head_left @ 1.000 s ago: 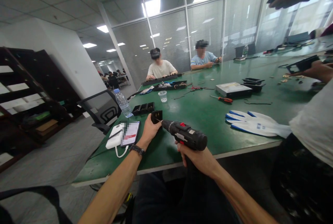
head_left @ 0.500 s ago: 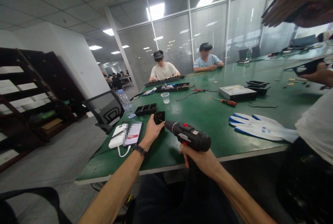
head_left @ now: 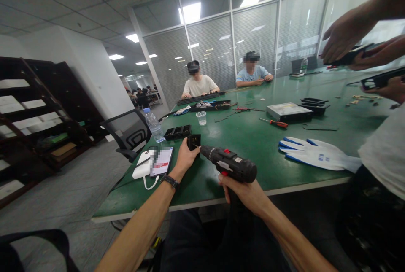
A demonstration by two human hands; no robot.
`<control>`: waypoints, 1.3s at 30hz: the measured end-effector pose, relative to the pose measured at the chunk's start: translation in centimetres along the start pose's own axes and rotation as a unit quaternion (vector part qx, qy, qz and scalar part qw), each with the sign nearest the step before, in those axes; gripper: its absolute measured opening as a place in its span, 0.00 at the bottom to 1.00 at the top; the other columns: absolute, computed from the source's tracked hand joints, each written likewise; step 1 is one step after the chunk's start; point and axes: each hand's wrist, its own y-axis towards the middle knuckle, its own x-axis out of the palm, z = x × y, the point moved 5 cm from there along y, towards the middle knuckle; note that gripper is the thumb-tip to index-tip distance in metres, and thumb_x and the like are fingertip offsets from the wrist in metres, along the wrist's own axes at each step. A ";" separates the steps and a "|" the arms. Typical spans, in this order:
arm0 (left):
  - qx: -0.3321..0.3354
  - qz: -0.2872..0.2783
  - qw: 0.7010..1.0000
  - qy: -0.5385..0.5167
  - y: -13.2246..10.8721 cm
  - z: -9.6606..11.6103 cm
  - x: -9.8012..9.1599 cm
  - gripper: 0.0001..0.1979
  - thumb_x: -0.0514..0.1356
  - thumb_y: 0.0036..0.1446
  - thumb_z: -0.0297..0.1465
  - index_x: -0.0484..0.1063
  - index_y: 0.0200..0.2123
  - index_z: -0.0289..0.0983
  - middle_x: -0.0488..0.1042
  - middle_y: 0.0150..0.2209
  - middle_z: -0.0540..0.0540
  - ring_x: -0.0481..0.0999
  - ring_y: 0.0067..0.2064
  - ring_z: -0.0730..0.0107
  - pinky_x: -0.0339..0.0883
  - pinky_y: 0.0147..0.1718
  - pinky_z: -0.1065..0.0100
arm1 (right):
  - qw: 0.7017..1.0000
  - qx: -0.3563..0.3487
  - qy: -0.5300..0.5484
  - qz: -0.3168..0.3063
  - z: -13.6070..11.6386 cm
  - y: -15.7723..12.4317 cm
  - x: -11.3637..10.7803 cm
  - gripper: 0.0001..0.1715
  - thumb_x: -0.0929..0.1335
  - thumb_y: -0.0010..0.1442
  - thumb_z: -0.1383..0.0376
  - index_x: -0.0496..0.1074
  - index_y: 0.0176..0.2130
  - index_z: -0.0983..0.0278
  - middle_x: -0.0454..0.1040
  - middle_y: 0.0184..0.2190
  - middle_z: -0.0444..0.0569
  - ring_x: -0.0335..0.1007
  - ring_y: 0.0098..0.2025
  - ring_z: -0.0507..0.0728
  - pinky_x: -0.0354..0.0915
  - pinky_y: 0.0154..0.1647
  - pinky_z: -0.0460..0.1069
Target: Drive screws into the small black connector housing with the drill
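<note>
My right hand [head_left: 242,189] is wrapped round the grip of a black cordless drill [head_left: 232,165] with red switches. The drill points left, and its thin bit meets or nearly meets a small black box-like part [head_left: 194,140]; whether they touch I cannot tell. My left hand [head_left: 186,157] grips that part near the table, fingers closed along its left side and thumb towards the bit. Just behind the part lies a black tray with compartments [head_left: 177,132]. Left of my left hand are a phone [head_left: 162,161] and a white power bank [head_left: 144,166] with a cable.
A water bottle [head_left: 154,125] and a clear cup [head_left: 201,118] stand behind. To the right are a screwdriver [head_left: 278,124], a metal-topped box [head_left: 289,111] and a white-blue glove [head_left: 316,154]. Co-workers' hands [head_left: 351,38] hold dark parts at the right; two people sit across the table [head_left: 240,137].
My hands, the drill and the black part look unmoved. At the upper right, a co-worker's hands have lowered with a dark object between them.
</note>
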 end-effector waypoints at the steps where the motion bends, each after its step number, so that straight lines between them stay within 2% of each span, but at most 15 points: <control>1: 0.001 0.002 1.000 0.001 0.0 -0.1 0.0 0.21 0.70 0.50 0.34 0.72 0.46 0.35 0.78 0.43 0.42 0.77 0.43 0.61 0.70 0.45 0.63 | 1.000 0.002 0.002 0.002 0.0 0.0 0.0 0.20 0.68 0.65 0.58 0.71 0.23 0.62 0.73 0.17 0.44 0.69 0.23 0.53 0.65 0.32 0.49; 6: 0.012 0.004 1.000 0.002 0.1 0.0 0.0 0.21 0.70 0.50 0.33 0.72 0.46 0.35 0.78 0.44 0.42 0.77 0.44 0.61 0.70 0.46 0.63 | 1.000 -0.012 0.001 0.004 -0.2 0.0 0.1 0.16 0.67 0.65 0.60 0.71 0.26 0.63 0.72 0.16 0.43 0.68 0.21 0.53 0.65 0.31 0.49; 12: 0.015 0.002 1.000 0.023 0.1 -0.1 -0.1 0.22 0.71 0.50 0.34 0.71 0.47 0.35 0.78 0.44 0.41 0.77 0.44 0.60 0.70 0.47 0.61 | 1.000 -0.003 -0.023 0.001 -0.2 -0.1 0.2 0.17 0.67 0.65 0.59 0.71 0.26 0.63 0.72 0.16 0.44 0.69 0.22 0.53 0.67 0.31 0.49; 21: 0.007 -0.002 0.999 -0.040 0.3 -0.2 0.3 0.24 0.72 0.46 0.33 0.72 0.47 0.35 0.78 0.43 0.43 0.77 0.43 0.63 0.70 0.47 0.62 | 1.000 0.016 -0.022 -0.003 -0.3 -0.1 0.3 0.10 0.67 0.63 0.63 0.71 0.30 0.62 0.70 0.16 0.40 0.68 0.20 0.51 0.65 0.27 0.47; 27: 0.008 -0.005 0.999 -0.037 0.1 0.3 0.3 0.26 0.73 0.44 0.32 0.72 0.46 0.34 0.78 0.43 0.43 0.77 0.43 0.63 0.70 0.47 0.63 | 0.999 0.011 -0.038 -0.004 0.4 0.1 0.2 0.11 0.66 0.63 0.64 0.73 0.30 0.62 0.73 0.16 0.42 0.69 0.21 0.52 0.64 0.27 0.46; 33: 0.007 -0.005 1.000 -0.025 -0.1 0.5 0.2 0.24 0.72 0.45 0.33 0.72 0.46 0.33 0.78 0.43 0.43 0.77 0.43 0.63 0.70 0.46 0.64 | 1.000 0.012 -0.025 0.001 0.3 0.1 0.3 0.15 0.67 0.62 0.63 0.69 0.24 0.61 0.70 0.15 0.41 0.67 0.19 0.52 0.64 0.25 0.46; 39: 0.009 -0.007 0.999 -0.032 -0.2 0.8 0.3 0.25 0.72 0.44 0.32 0.72 0.46 0.34 0.78 0.42 0.43 0.77 0.42 0.64 0.71 0.45 0.64 | 1.000 0.015 -0.011 0.000 -0.1 0.0 0.3 0.08 0.67 0.62 0.64 0.74 0.32 0.63 0.70 0.15 0.40 0.66 0.19 0.51 0.64 0.24 0.45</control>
